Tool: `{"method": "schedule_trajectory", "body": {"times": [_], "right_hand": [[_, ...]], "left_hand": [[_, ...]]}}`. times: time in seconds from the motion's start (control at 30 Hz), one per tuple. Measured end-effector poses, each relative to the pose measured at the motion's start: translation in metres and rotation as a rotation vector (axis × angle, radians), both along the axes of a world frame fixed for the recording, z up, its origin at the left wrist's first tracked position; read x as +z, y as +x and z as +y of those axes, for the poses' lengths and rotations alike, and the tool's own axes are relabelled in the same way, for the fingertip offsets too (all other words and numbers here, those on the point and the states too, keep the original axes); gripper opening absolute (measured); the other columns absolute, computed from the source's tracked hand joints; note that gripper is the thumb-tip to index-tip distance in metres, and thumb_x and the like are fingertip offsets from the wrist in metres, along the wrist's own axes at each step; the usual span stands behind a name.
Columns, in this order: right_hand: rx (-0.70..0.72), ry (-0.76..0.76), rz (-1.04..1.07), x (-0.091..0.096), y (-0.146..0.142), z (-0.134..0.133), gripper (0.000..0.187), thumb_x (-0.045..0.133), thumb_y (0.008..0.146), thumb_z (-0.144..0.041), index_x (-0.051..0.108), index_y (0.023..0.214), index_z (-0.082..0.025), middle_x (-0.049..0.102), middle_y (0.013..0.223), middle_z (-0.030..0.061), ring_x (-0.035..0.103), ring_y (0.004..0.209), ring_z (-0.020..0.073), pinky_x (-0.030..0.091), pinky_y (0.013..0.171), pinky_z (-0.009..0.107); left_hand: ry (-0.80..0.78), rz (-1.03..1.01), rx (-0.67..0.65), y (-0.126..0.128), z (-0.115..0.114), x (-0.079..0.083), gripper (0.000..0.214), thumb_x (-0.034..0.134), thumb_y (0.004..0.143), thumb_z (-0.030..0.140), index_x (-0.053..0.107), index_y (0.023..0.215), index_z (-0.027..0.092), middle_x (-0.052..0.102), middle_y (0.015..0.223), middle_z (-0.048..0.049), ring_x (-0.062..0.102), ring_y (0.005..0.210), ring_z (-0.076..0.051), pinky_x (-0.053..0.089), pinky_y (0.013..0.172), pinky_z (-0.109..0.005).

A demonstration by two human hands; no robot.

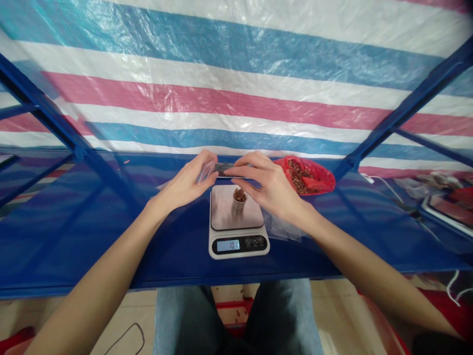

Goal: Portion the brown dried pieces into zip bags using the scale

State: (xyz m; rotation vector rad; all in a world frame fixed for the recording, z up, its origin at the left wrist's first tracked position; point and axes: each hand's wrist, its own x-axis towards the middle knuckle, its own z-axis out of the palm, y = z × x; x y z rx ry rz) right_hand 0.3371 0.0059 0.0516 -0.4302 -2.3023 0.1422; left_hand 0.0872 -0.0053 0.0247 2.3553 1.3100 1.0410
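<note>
Your left fingers [209, 182] pinch clear plastic [207, 170], your right fingers [244, 171] touch a dark bar [221, 170], grip unclear, the filled cup [238, 203] on a scale [220, 212] reading 10.1, pieces [300, 173] left in the red bag [327, 182].

A white digital scale [239, 224], its platform [221, 212] silver, its control panel [254, 241] black and its display [228, 245] pale blue, contrasts with a deep blue surface [170, 256], a red plastic bag [328, 180] of brown pieces [300, 176], faded blue jeans [181, 320], and tarpaulin [236, 64] striped blue, white and pinkish red.
</note>
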Motion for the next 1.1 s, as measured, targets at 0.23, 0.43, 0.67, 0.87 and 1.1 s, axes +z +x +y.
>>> {"method": "schedule_trajectory", "body": {"times": [0.23,0.43,0.67,0.87,1.1], "right_hand": [[0.066,0.140,-0.078,0.008,-0.021,0.010,0.024,0.052,0.108,-0.023,0.075,0.105,-0.018,0.069,0.106,0.0123,0.058,0.100,0.0245,0.049,0.089,0.042],[0.099,0.166,-0.116,0.008,-0.022,0.017,0.022,0.053,0.107,-0.022,0.073,0.098,-0.018,0.066,0.100,0.0107,0.055,0.095,0.0237,0.048,0.086,0.041],[-0.019,0.057,0.026,0.007,-0.013,0.016,0.014,0.058,0.098,-0.011,0.068,0.093,-0.017,0.070,0.094,0.0083,0.058,0.091,0.0226,0.049,0.085,0.039],[-0.010,-0.040,0.003,0.000,-0.014,0.003,0.016,0.059,0.100,-0.013,0.072,0.106,-0.019,0.075,0.104,0.0093,0.065,0.100,0.0241,0.053,0.090,0.041],[0.028,0.086,-0.192,-0.003,-0.021,-0.010,0.018,0.052,0.104,-0.014,0.070,0.102,-0.016,0.075,0.111,0.0131,0.067,0.107,0.0262,0.053,0.094,0.042]], "left_hand": [[-0.099,-0.126,-0.117,0.012,-0.002,0.000,0.018,0.056,0.101,0.037,0.059,0.105,0.020,0.067,0.103,-0.0025,0.063,0.097,-0.019,0.050,0.091,-0.032],[-0.103,-0.137,-0.122,0.012,0.000,-0.002,0.018,0.061,0.096,0.030,0.066,0.109,0.019,0.072,0.108,-0.0031,0.066,0.102,-0.020,0.052,0.094,-0.032],[-0.185,-0.100,-0.122,0.007,0.002,-0.001,0.031,0.057,0.102,0.042,0.080,0.109,0.023,0.081,0.119,-0.0042,0.073,0.114,-0.026,0.053,0.104,-0.038],[-0.098,-0.103,-0.097,0.017,-0.001,-0.002,0.029,0.059,0.099,0.034,0.074,0.121,0.022,0.079,0.122,-0.0053,0.073,0.112,-0.025,0.055,0.101,-0.038],[-0.014,0.044,-0.037,0.028,-0.012,0.008,0.034,0.053,0.085,0.012,0.068,0.114,0.020,0.076,0.110,-0.0037,0.071,0.103,-0.023,0.053,0.093,-0.034]]}}
